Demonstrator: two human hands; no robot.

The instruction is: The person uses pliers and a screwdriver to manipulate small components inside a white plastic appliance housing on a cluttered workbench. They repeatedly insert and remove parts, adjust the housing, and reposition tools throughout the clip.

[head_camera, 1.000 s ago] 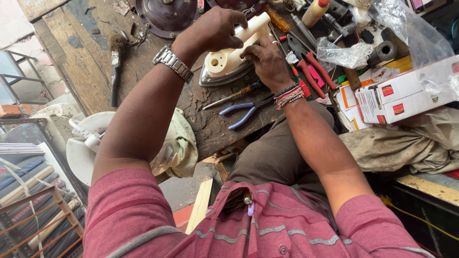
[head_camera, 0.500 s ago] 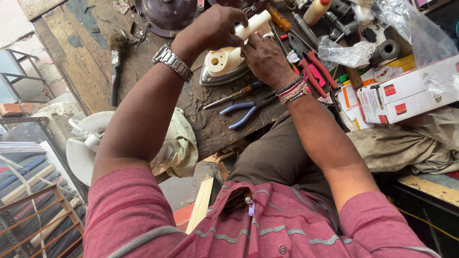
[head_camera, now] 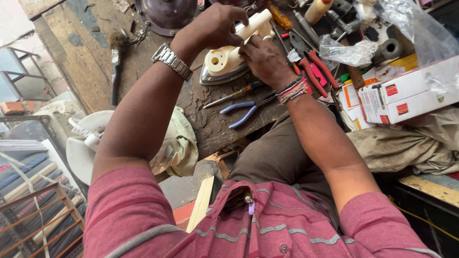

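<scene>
Worn and scratched, the wooden desk (head_camera: 210,124) fills the far part of the scene, and it is full of tools. On its right side sits a white and red box (head_camera: 406,95), with a crumpled clear bag (head_camera: 349,52) beside it. Red-handled pliers (head_camera: 313,69) lie just right of the hands. Blue-handled pliers (head_camera: 248,110) and a thin screwdriver (head_camera: 229,95) lie on the near side, close to the wrists.

In the middle rests a cream clothes iron (head_camera: 229,59) on its shiny metal base. Its long handle points far and to the right. The left hand (head_camera: 217,24) comes from the left and is closed around the far end of that handle. The right hand (head_camera: 265,59) comes from the near right and presses its fingers on the side of the iron, under the handle. Both hands touch the iron, one on each side.
</scene>
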